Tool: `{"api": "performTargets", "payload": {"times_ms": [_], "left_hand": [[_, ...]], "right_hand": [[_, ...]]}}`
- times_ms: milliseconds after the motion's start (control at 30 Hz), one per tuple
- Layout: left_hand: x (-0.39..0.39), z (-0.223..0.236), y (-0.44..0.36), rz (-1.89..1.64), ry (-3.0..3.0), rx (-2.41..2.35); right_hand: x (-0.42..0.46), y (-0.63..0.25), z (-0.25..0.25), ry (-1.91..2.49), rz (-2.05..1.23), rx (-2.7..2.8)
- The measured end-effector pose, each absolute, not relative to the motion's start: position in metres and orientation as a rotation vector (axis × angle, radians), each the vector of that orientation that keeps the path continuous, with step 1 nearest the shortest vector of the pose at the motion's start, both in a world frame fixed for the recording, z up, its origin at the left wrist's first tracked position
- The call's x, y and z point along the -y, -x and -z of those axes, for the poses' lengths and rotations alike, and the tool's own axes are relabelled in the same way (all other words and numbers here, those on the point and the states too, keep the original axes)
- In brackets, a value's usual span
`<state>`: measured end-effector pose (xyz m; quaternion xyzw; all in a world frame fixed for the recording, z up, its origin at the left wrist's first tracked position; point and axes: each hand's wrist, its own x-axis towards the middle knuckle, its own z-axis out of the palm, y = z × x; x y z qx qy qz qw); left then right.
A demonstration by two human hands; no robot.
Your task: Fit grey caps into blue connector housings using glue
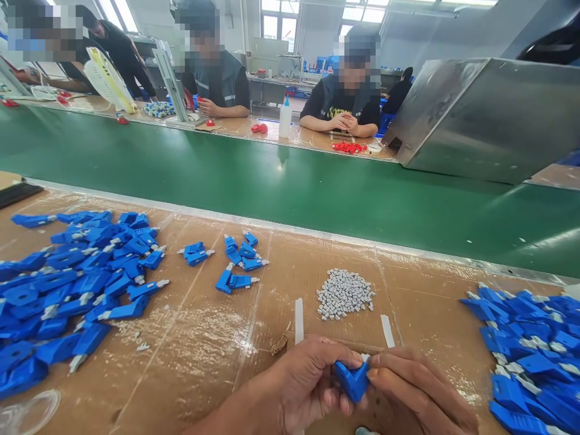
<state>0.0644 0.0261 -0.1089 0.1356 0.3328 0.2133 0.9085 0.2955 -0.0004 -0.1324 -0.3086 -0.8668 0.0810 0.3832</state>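
- Hands sit low in your view, close together: your left hand [299, 383] and your right hand [417, 386] both pinch a V-shaped blue plastic part [352, 382] between fingers and thumbs, in front of you.
- Worktop [203, 368], covered in scuffed brown board, carries everything near you.
- Large heap of similar blue parts [77, 284] lies to your left, and another [530, 356] runs off the right of the view.
- Small cluster of blue parts [238, 263] lies ahead, between the left heap and a mound of tiny grey pieces [344, 294].
- Two white strips [299, 320] lie just above your hands.
- Green conveyor belt [272, 193] runs beyond the worktop's metal edge, with seated co-workers [217, 78] across it.
- Risk: a looser pinch could let the blue part slip and land among the heaps.
- Risk: a sleeve or wrist dragged across the grey mound could scatter those tiny pieces.
- Risk: parts pushed over the metal edge could end up on the belt.
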Motion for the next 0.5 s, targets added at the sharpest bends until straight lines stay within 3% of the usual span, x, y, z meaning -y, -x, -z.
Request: {"api": "performTargets", "payload": {"times_ms": [200, 333, 500], "left_hand": [[-0.027, 0.103, -0.058, -0.448, -0.422, -0.71], [-0.024, 0.092, -0.058, -0.56, -0.437, -0.699], [-0.022, 0.087, -0.059, -0.663, -0.498, -0.638]], "right_hand": [[0.009, -0.291, 0.118, 0.841, -0.357, 2.201], [0.02, -0.282, 0.122, 1.099, -0.376, 1.731], [0.013, -0.264, 0.112, 1.14, -1.17, 1.26]]}}
